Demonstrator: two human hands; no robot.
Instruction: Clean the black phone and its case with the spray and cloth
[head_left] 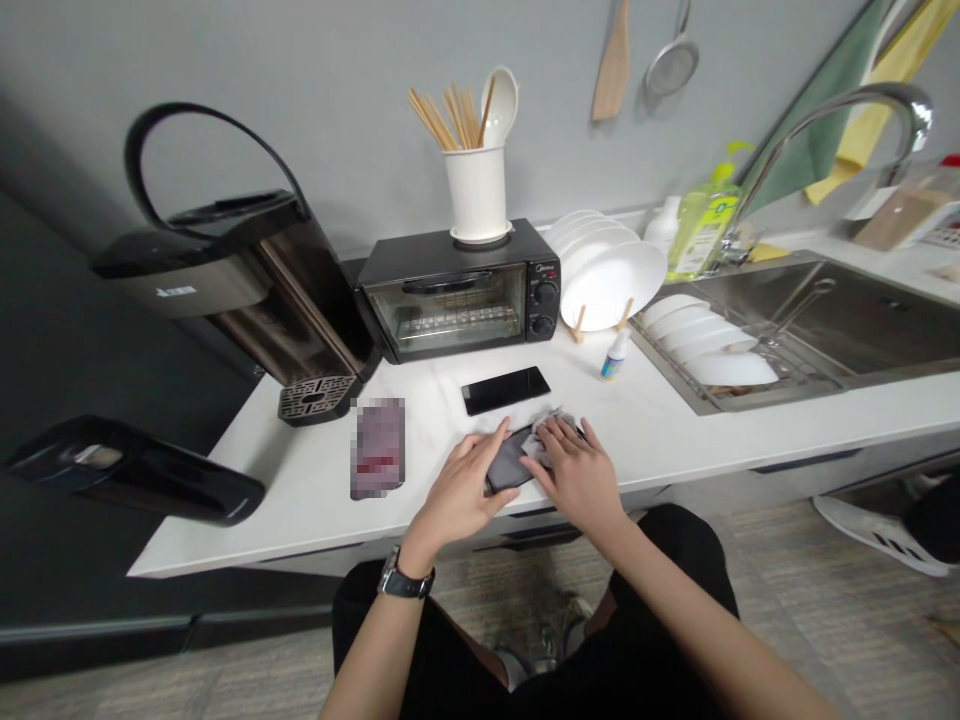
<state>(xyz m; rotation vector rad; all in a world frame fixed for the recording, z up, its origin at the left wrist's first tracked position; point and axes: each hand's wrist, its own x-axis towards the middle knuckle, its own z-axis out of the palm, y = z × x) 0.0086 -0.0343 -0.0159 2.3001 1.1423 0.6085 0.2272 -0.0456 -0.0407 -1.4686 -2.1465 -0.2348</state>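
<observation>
A flat dark grey case-like object (511,463) lies near the counter's front edge. My left hand (469,480) rests on its left end, thumb and fingers apart along its sides. Under the fingers of my right hand (574,470) is a crumpled light grey wipe (537,440), pressed on the right part of the grey object. Just behind both hands lies a black phone (506,390), screen up. A small white bottle with a blue label (615,357) stands to the right, beyond my right hand.
On the white counter (315,500) are a blurred purple item (380,447), a black flask (142,472), a water dispenser (255,290) and a toaster oven (457,300). Racked plates (615,285) and a sink (862,320) are right. Another person's shoe (881,535) shows at far right.
</observation>
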